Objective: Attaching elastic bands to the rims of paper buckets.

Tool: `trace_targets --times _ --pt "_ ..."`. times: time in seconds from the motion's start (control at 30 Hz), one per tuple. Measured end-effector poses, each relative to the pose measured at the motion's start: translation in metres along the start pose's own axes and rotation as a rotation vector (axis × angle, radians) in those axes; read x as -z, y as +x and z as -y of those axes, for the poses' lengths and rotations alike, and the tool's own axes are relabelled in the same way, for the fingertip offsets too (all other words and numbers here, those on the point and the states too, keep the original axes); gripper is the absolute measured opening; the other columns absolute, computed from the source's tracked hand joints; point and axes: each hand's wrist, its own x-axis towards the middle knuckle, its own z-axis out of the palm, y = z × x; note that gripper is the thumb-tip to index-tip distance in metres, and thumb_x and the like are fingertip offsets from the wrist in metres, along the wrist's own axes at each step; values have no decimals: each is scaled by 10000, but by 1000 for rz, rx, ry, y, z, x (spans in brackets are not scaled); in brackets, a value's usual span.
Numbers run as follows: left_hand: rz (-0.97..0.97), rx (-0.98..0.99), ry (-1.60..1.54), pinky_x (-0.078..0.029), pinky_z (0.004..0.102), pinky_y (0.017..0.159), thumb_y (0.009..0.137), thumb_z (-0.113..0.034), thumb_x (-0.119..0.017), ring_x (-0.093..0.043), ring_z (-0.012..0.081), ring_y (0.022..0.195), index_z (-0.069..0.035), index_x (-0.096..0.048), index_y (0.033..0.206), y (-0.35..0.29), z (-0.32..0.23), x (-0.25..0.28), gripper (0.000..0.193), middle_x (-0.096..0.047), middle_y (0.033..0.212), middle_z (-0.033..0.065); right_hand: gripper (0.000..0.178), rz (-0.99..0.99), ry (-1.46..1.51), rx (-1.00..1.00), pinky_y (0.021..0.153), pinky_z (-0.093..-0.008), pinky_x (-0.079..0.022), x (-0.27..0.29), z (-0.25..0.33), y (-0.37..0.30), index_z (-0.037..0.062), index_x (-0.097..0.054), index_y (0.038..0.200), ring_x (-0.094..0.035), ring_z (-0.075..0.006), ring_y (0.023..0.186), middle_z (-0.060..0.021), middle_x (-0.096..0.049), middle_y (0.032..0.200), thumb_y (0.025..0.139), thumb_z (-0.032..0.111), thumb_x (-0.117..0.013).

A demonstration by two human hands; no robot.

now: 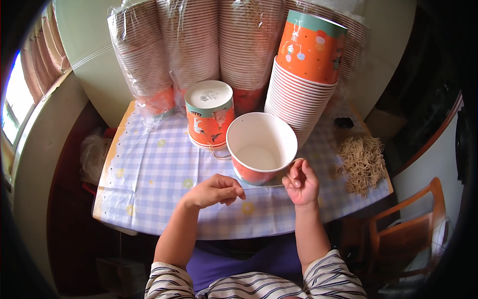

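Observation:
A white-lined paper bucket [261,144] with an orange outside stands upright, its mouth facing up, near the middle of the table. My right hand [302,183] is closed beside its right side, fingers curled near the rim. A thin tan string [271,186] runs from the bucket's base to these fingers. To the lower left of the bucket, my left hand [215,191] is closed with its back up; whatever it may hold is hidden. Left of the bucket stand a few upside-down orange buckets [210,117], nested, with a loop of string [219,154] at their lower right.
Behind stands a tall leaning stack of nested buckets [301,97], topped by an upturned one [312,47]. Several plastic-wrapped stacks [191,45] line the back. A heap of tan strings [362,163] lies at the right on the checked tablecloth [159,174]. A wooden chair [406,234] stands lower right.

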Motion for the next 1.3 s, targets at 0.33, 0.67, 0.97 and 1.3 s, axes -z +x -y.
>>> trace_targets --times 0.33,0.67,0.97,1.3 --pt "-134 -50 -116 -378 226 539 894 -181 -584 -507 82 584 1 -648 822 -13 -8 14 206 -569 632 17 186 -256 -147 220 602 -275 -440 27 32 -16 36 -575 902 -516 -121 605 -51 -595 766 927 202 -493" --pt "196 74 -38 -420 216 566 898 -174 -594 -522 63 617 -4 -664 895 4 3 2 185 -661 809 17 260 283 -1391 756 750 -347 -495 -77 -3 -65 9 -592 975 -603 -262 831 -139 -612 965 736 79 -668" --pt "170 137 -32 -439 231 592 922 -306 -561 -542 68 645 -42 -668 872 5 0 -4 289 -614 715 -5 383 267 -1537 175 641 -297 -540 -75 -50 -33 0 -528 1152 -659 -208 745 -150 -637 939 790 8 -653" --pt "171 228 -129 -467 224 668 923 -299 -545 -615 98 730 -7 -648 1028 0 -3 2 326 -676 834 61 83 122 -1698 390 540 -344 -472 -71 -29 -39 30 -594 838 -594 -277 617 -108 -587 705 789 36 -662"
